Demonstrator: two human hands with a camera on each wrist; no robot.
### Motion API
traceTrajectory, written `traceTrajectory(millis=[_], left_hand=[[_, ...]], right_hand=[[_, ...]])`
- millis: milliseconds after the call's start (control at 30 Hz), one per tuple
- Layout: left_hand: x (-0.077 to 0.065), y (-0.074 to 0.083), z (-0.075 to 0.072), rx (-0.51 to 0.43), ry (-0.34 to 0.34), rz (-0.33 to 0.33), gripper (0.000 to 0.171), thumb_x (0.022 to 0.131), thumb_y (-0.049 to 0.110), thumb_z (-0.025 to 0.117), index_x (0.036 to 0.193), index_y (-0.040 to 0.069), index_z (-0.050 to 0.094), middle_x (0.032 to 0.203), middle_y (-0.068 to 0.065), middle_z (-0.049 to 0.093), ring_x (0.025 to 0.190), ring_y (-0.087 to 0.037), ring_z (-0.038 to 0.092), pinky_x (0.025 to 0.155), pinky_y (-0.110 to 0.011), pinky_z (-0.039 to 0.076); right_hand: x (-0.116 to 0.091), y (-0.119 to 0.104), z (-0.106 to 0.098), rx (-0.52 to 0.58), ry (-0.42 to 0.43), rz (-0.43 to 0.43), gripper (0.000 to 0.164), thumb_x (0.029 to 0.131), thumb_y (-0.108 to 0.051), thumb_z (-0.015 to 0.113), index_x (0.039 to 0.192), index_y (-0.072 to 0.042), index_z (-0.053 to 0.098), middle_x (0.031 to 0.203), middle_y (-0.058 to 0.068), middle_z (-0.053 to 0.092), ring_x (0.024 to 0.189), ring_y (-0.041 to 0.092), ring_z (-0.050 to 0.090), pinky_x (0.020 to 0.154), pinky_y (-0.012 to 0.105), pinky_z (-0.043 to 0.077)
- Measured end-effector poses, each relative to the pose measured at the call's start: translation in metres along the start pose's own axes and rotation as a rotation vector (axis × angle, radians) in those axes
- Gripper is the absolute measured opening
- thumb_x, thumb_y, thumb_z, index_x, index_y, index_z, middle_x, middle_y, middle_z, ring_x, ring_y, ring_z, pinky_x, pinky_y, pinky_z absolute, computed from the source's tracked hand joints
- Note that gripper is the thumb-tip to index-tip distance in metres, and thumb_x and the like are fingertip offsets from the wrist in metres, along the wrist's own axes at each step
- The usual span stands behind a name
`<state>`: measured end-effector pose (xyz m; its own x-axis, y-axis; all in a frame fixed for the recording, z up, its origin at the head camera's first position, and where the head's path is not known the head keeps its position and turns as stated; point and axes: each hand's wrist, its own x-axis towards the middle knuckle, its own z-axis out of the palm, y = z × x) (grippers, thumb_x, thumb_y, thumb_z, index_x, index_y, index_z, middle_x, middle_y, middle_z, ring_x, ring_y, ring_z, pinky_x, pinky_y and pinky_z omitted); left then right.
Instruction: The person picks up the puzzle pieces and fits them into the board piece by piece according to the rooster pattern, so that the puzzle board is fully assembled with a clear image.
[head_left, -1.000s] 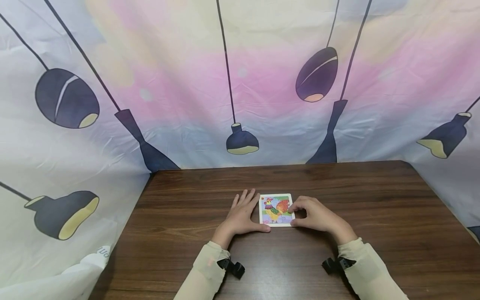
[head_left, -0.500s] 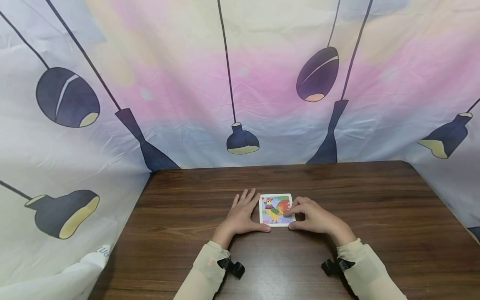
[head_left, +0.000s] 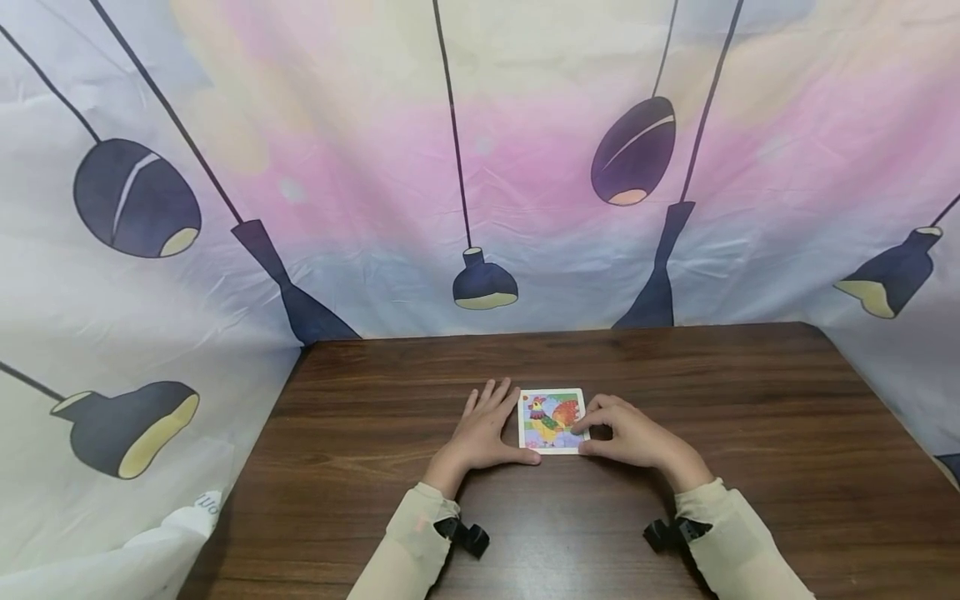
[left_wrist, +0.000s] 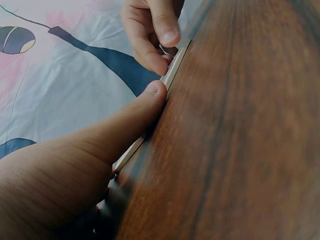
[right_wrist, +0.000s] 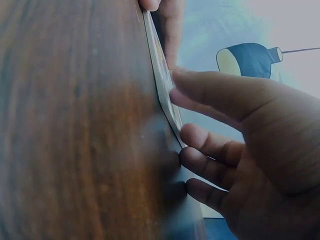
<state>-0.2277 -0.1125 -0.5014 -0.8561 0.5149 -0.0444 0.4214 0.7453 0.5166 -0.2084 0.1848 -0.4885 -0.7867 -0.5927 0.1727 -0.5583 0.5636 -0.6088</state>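
A small square jigsaw puzzle [head_left: 551,417] with a white border and a rooster picture lies flat on the table between both hands. My left hand [head_left: 483,425] rests spread at its left side, with the thumb along the near edge and the index finger beside the left edge. My right hand [head_left: 637,433] is over the puzzle's right edge, index fingertip on the picture and thumb at the lower right corner. In the right wrist view its thumb [right_wrist: 215,90] reaches over the thin puzzle board [right_wrist: 159,75], and the other fingers are loosely bent beside it.
The dark wooden table [head_left: 360,533] spreads around the hands. A pastel cloth backdrop [head_left: 375,167] printed with hanging lamps stands behind and along its sides. Each wrist wears a small black camera [head_left: 472,540] over a pale sleeve [head_left: 416,533].
The right index fingertip has moved left from the puzzle's right edge onto the picture, then slightly back right. The left hand and the puzzle stay where they were.
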Motion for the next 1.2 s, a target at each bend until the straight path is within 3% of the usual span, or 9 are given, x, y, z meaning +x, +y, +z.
traceTrajectory(millis=[200,333,433,567,733,1200], left_hand=[[0.001,0.002,0.0,-0.012,0.001,0.002,0.12,0.079,0.063,0.086,0.169,0.011,0.026,0.175,-0.013,0.015,0.163,-0.035,0.003,0.129,-0.059,0.002],[0.002,0.002,-0.003,-0.006,0.013,0.005,0.12,0.079,0.063,0.087,0.169,0.011,0.026,0.175,-0.013,0.016,0.163,-0.035,0.004,0.129,-0.059,0.002],[0.002,0.001,-0.001,-0.008,0.031,0.001,0.121,0.077,0.064,0.088,0.168,0.011,0.028,0.175,-0.013,0.018,0.163,-0.035,0.005,0.129,-0.059,0.003],[0.001,0.0,0.003,-0.048,0.063,-0.005,0.127,0.075,0.062,0.09,0.169,0.008,0.024,0.175,-0.014,0.02,0.162,-0.037,0.009,0.129,-0.06,0.005],[0.001,0.0,0.003,-0.093,0.082,-0.011,0.133,0.074,0.061,0.09,0.17,0.007,0.015,0.175,-0.012,0.02,0.162,-0.039,0.01,0.129,-0.061,0.004],[0.0,0.002,0.003,-0.101,0.078,-0.015,0.129,0.076,0.062,0.089,0.17,0.01,0.018,0.175,-0.011,0.02,0.162,-0.037,0.008,0.129,-0.06,0.002]], right_hand=[[-0.004,0.002,-0.002,0.002,0.024,0.058,0.036,0.094,-0.028,0.083,0.126,-0.014,0.078,0.107,-0.003,0.062,0.092,0.013,0.054,0.078,0.032,0.047],[-0.004,0.001,-0.006,-0.036,0.072,0.107,0.059,0.091,-0.036,0.086,0.141,-0.009,0.068,0.125,0.007,0.063,0.116,0.029,0.058,0.094,0.05,0.052],[-0.006,0.002,-0.007,-0.049,0.076,0.145,0.077,0.088,-0.043,0.087,0.149,-0.006,0.06,0.141,0.017,0.059,0.133,0.043,0.051,0.106,0.064,0.046],[-0.011,0.004,-0.004,-0.031,0.056,0.206,0.091,0.085,-0.049,0.088,0.155,-0.005,0.052,0.155,0.027,0.047,0.144,0.052,0.039,0.109,0.071,0.04],[-0.015,0.005,-0.004,-0.003,0.034,0.227,0.095,0.085,-0.052,0.087,0.157,-0.004,0.049,0.159,0.03,0.041,0.147,0.054,0.034,0.108,0.073,0.04],[-0.019,0.012,-0.001,0.016,0.047,0.212,0.089,0.087,-0.049,0.086,0.155,-0.003,0.052,0.16,0.028,0.041,0.148,0.053,0.032,0.109,0.073,0.038]])
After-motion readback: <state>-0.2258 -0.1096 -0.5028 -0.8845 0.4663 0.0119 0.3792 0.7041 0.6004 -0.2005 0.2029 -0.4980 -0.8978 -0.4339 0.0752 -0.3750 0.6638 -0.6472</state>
